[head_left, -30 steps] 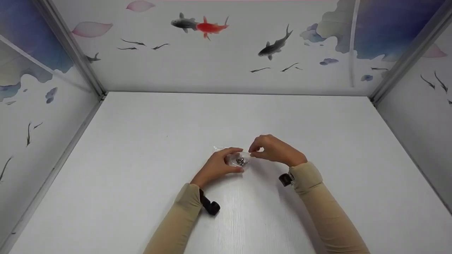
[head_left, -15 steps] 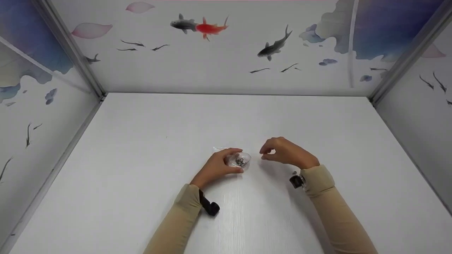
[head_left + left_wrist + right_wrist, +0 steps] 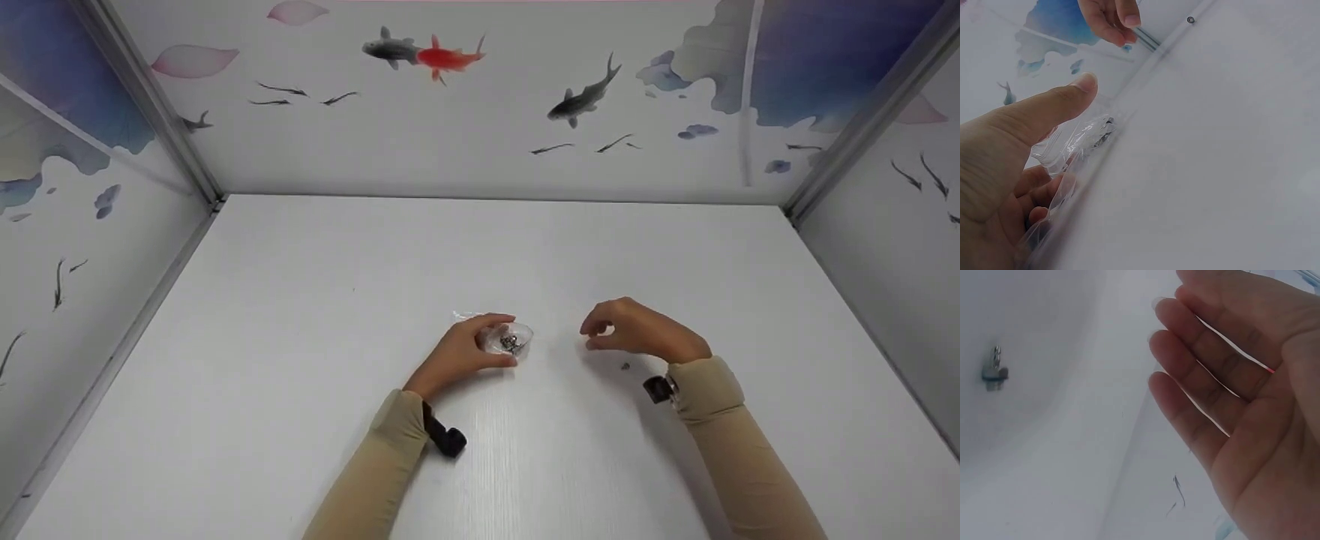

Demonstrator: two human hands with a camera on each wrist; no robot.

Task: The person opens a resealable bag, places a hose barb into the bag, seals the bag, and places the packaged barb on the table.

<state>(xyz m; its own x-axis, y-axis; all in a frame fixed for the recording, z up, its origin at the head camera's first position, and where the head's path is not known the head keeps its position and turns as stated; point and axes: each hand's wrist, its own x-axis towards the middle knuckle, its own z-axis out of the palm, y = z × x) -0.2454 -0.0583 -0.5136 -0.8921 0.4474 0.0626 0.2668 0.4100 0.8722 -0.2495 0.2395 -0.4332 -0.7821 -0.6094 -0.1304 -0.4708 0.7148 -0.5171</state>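
Note:
My left hand (image 3: 457, 352) curves round a clear plastic bag (image 3: 493, 343) on the white table, thumb on the near side and fingers on the far side. Several small dark metal pieces (image 3: 511, 343) lie inside the bag. In the left wrist view, crinkled film of the bag (image 3: 1081, 138) sits between thumb and fingers. To the right, my right hand (image 3: 637, 328) hovers above the table with loosely bent fingers; I see nothing held in it. A small metal fitting (image 3: 625, 366) lies on the table just below the right hand, also seen as a ribbed fitting (image 3: 995, 371) in the right wrist view.
The white table (image 3: 337, 247) is enclosed by a back wall (image 3: 480, 150) and side walls printed with fish and blue patches. Grey metal posts (image 3: 161, 112) stand at the corners. Each wrist carries a small black camera (image 3: 450, 442).
My right hand has moved away from the bag, to the right and slightly nearer. The metal fitting on the table has come fully into sight. The left hand and bag stay in place.

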